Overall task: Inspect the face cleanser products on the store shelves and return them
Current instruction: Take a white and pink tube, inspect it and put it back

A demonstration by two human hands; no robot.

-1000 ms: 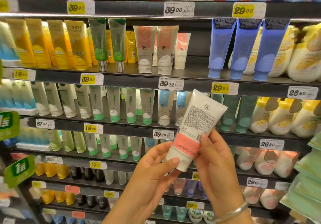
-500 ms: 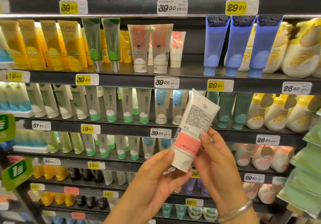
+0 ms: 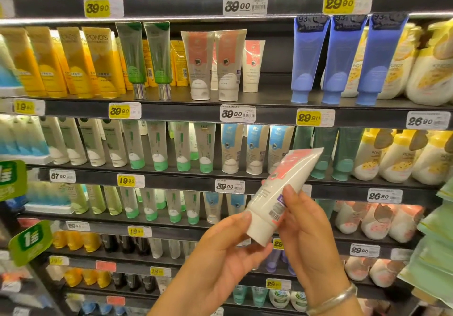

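A white face cleanser tube with a coral-pink panel [image 3: 279, 195] is held tilted in front of the shelves, cap end down-left, crimped end up-right. My right hand [image 3: 306, 232] grips its lower body, thumb across the front near the barcode. My left hand [image 3: 220, 254] sits below and left, thumb tip touching the cap end, palm open and fingers loose. Matching coral tubes [image 3: 215, 65] stand on the upper shelf, with a gap to their right.
Dark store shelves [image 3: 171, 112] carry rows of tubes: yellow ones [image 3: 73, 63] at left, blue tubes [image 3: 340, 58] at right, green-capped white tubes [image 3: 159, 146] in the middle row, yellow-capped bottles [image 3: 402, 156] at far right. Price tags line each shelf edge. Green packs [image 3: 436, 249] hang at right.
The tube has been rotated about its length and tipped further to the right; its text-printed back has turned away and the coral front and barcode side show. The left hand's grip has loosened to a thumb touch.
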